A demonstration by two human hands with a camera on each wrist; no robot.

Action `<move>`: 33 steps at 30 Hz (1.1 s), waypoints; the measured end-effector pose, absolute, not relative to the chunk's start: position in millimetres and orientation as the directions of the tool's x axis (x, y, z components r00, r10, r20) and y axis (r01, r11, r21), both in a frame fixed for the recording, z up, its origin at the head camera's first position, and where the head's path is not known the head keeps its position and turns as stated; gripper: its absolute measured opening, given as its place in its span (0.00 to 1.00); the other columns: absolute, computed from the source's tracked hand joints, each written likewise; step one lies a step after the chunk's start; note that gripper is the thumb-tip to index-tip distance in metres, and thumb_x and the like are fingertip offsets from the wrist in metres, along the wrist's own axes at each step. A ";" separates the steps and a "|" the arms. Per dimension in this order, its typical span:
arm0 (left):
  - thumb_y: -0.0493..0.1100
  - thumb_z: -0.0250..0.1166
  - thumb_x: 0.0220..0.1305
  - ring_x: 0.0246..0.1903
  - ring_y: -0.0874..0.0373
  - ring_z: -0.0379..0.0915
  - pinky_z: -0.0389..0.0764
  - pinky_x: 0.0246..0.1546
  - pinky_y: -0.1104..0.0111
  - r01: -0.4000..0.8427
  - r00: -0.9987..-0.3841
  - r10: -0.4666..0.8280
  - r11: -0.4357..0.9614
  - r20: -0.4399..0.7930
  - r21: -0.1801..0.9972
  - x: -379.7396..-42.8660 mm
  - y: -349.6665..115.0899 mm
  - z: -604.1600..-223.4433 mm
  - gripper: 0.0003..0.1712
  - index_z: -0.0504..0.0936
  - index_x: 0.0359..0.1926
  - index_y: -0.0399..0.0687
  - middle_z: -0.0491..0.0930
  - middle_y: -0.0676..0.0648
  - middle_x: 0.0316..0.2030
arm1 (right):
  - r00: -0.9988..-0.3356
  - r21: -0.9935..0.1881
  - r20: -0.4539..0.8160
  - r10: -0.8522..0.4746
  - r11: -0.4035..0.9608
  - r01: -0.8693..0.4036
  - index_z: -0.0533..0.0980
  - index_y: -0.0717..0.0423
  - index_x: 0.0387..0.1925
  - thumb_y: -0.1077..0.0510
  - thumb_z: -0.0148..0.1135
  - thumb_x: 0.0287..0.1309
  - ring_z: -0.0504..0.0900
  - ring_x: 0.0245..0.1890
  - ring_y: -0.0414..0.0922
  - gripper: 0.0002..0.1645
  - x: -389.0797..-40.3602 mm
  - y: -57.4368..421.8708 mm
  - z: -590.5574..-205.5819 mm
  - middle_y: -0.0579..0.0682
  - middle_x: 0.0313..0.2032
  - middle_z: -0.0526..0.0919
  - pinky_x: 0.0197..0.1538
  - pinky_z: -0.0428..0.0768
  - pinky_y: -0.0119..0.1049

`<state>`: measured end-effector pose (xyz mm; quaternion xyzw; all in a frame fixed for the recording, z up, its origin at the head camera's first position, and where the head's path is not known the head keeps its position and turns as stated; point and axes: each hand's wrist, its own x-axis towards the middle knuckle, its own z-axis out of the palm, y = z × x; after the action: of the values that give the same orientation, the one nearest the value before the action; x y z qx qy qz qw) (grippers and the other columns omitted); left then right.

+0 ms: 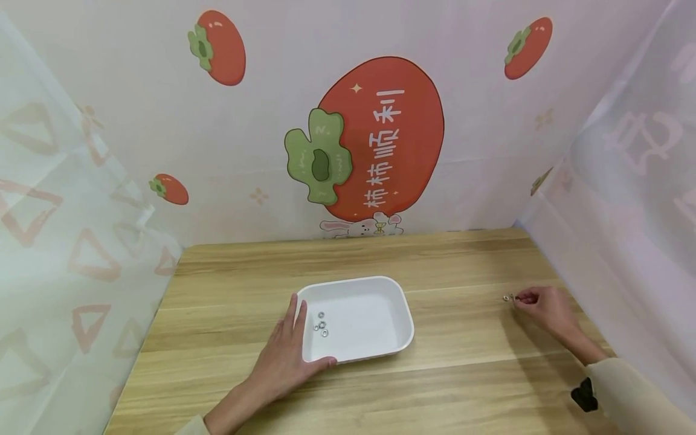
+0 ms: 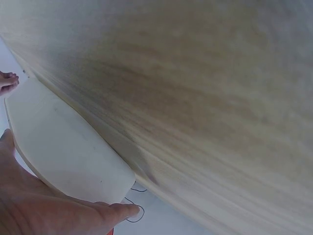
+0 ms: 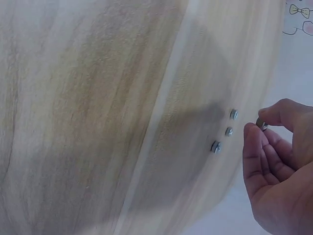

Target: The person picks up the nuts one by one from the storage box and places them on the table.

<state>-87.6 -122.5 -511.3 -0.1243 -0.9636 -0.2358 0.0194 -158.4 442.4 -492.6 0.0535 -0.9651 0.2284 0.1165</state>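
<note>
- Head view: a white tray (image 1: 370,317) sat on the desk (image 1: 451,386), its long sides running roughly from nine to three o'clock.
- The left hand (image 1: 287,356) was spread wide, its fingers straight against the tray's rim at nine o'clock and its thumb along the near side at about seven.
- Four metal rings (image 1: 322,325) lay inside the tray, grouped near its nine o'clock wall.
- The right hand (image 1: 546,309) was well apart from the tray, at about three o'clock from it, over the desk.
- Right wrist view: that hand was narrowed, pinching one small metal piece (image 3: 263,125) between thumb and forefinger.
- Three loose metal pieces (image 3: 229,131) rested on the desk just beside those fingertips, between eight and ten o'clock from them.
- In the head view, a pale backdrop (image 1: 261,121) hung at twelve o'clock behind the desk, bearing a large orange-red persimmon print (image 1: 410,139).
- A pale sleeve (image 1: 636,393) covered the right forearm, at about four o'clock.
</note>
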 end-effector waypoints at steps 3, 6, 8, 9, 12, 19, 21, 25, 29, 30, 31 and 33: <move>0.80 0.71 0.52 0.78 0.36 0.56 0.64 0.76 0.43 0.249 -0.968 0.230 0.860 0.096 0.446 -87.8 -122.5 -511.1 0.76 0.49 0.84 0.38 0.39 0.39 0.85 | -0.974 -0.412 0.221 -0.057 0.900 -0.146 0.88 0.63 0.28 0.64 0.78 0.52 0.81 0.22 0.36 0.05 -156.9 443.4 -493.3 0.51 0.24 0.89 0.26 0.77 0.29; 0.80 0.71 0.53 0.78 0.36 0.56 0.63 0.77 0.44 0.246 -0.969 0.230 0.859 0.091 0.449 -88.2 -122.6 -511.2 0.76 0.49 0.85 0.38 0.38 0.40 0.86 | -0.984 -0.400 0.165 -0.060 0.908 -0.122 0.88 0.65 0.30 0.63 0.77 0.53 0.83 0.23 0.41 0.06 -156.6 444.1 -492.7 0.52 0.25 0.89 0.27 0.77 0.31; 0.80 0.70 0.53 0.78 0.36 0.56 0.63 0.77 0.44 0.246 -0.969 0.230 0.858 0.089 0.452 -88.3 -122.6 -511.1 0.76 0.49 0.85 0.38 0.37 0.40 0.86 | -0.989 -0.394 0.136 -0.061 0.913 -0.111 0.88 0.66 0.31 0.63 0.76 0.54 0.84 0.24 0.43 0.06 -155.7 443.8 -492.7 0.53 0.26 0.89 0.27 0.78 0.32; 0.80 0.70 0.53 0.79 0.36 0.56 0.63 0.77 0.44 0.246 -0.969 0.231 0.856 0.089 0.454 -88.3 -122.6 -511.0 0.76 0.49 0.85 0.38 0.37 0.40 0.86 | -0.989 -0.389 0.129 -0.065 0.915 -0.111 0.88 0.66 0.31 0.64 0.76 0.54 0.84 0.24 0.44 0.07 -155.5 443.9 -492.9 0.53 0.26 0.89 0.28 0.79 0.33; 0.80 0.70 0.53 0.78 0.35 0.56 0.64 0.77 0.43 0.251 -0.968 0.234 0.857 0.094 0.451 -88.1 -122.9 -511.0 0.76 0.49 0.84 0.38 0.38 0.40 0.86 | -0.990 -0.377 0.119 -0.078 0.919 -0.117 0.88 0.67 0.30 0.65 0.74 0.54 0.85 0.25 0.46 0.05 -154.8 443.9 -494.1 0.54 0.26 0.89 0.28 0.79 0.35; 0.80 0.70 0.54 0.77 0.34 0.57 0.67 0.74 0.41 0.259 -0.966 0.241 0.857 0.098 0.445 -87.7 -123.6 -511.5 0.75 0.48 0.85 0.38 0.36 0.41 0.86 | -0.989 -0.359 0.116 -0.090 0.925 -0.126 0.87 0.68 0.30 0.66 0.72 0.55 0.85 0.25 0.49 0.05 -154.4 443.7 -497.1 0.55 0.26 0.89 0.28 0.83 0.42; 0.80 0.70 0.54 0.78 0.34 0.56 0.66 0.75 0.41 0.256 -0.966 0.239 0.856 0.095 0.449 -87.8 -123.5 -511.3 0.75 0.48 0.85 0.38 0.35 0.42 0.86 | -0.990 -0.353 0.114 -0.089 0.928 -0.124 0.87 0.68 0.30 0.66 0.73 0.55 0.85 0.25 0.49 0.05 -154.9 444.0 -497.7 0.56 0.26 0.89 0.28 0.84 0.45; 0.79 0.71 0.54 0.78 0.35 0.55 0.64 0.76 0.42 0.257 -0.966 0.241 0.851 0.093 0.457 -87.6 -123.1 -510.5 0.75 0.48 0.85 0.39 0.35 0.41 0.86 | -0.990 -0.346 0.109 -0.089 0.930 -0.122 0.87 0.67 0.30 0.66 0.73 0.55 0.85 0.24 0.49 0.05 -155.8 445.0 -499.6 0.55 0.26 0.89 0.28 0.83 0.45; 0.79 0.71 0.54 0.79 0.35 0.55 0.63 0.77 0.42 0.258 -0.966 0.241 0.853 0.095 0.454 -87.3 -123.2 -510.6 0.76 0.48 0.85 0.38 0.36 0.41 0.86 | -0.990 -0.340 0.105 -0.095 0.932 -0.126 0.87 0.67 0.29 0.66 0.74 0.54 0.84 0.24 0.48 0.04 -155.9 445.5 -501.9 0.54 0.26 0.88 0.29 0.83 0.44; 0.79 0.71 0.54 0.79 0.35 0.55 0.63 0.77 0.43 0.256 -0.966 0.239 0.854 0.095 0.453 -87.1 -123.4 -510.9 0.76 0.48 0.85 0.38 0.36 0.41 0.86 | -0.990 -0.337 0.103 -0.097 0.933 -0.126 0.87 0.66 0.29 0.66 0.74 0.54 0.84 0.24 0.48 0.04 -156.0 445.6 -502.5 0.54 0.26 0.88 0.29 0.83 0.44; 0.79 0.71 0.54 0.79 0.35 0.55 0.63 0.76 0.42 0.256 -0.966 0.238 0.854 0.098 0.453 -87.0 -123.4 -511.3 0.76 0.48 0.85 0.38 0.36 0.41 0.86 | -0.990 -0.333 0.102 -0.099 0.934 -0.128 0.87 0.66 0.29 0.66 0.74 0.54 0.84 0.24 0.48 0.04 -156.1 445.6 -502.8 0.54 0.26 0.88 0.29 0.83 0.45; 0.80 0.71 0.53 0.79 0.35 0.55 0.63 0.76 0.42 0.255 -0.967 0.236 0.855 0.100 0.451 -86.5 -123.4 -511.5 0.76 0.48 0.85 0.38 0.36 0.41 0.86 | -0.990 -0.327 0.098 -0.100 0.936 -0.127 0.87 0.66 0.28 0.66 0.75 0.54 0.84 0.24 0.48 0.04 -156.4 445.5 -502.9 0.54 0.25 0.88 0.29 0.83 0.46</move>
<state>-86.5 -123.4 -511.5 -0.1276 -0.9628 -0.2372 0.0206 -156.4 445.5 -502.9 0.0579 -0.9831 0.1689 0.0398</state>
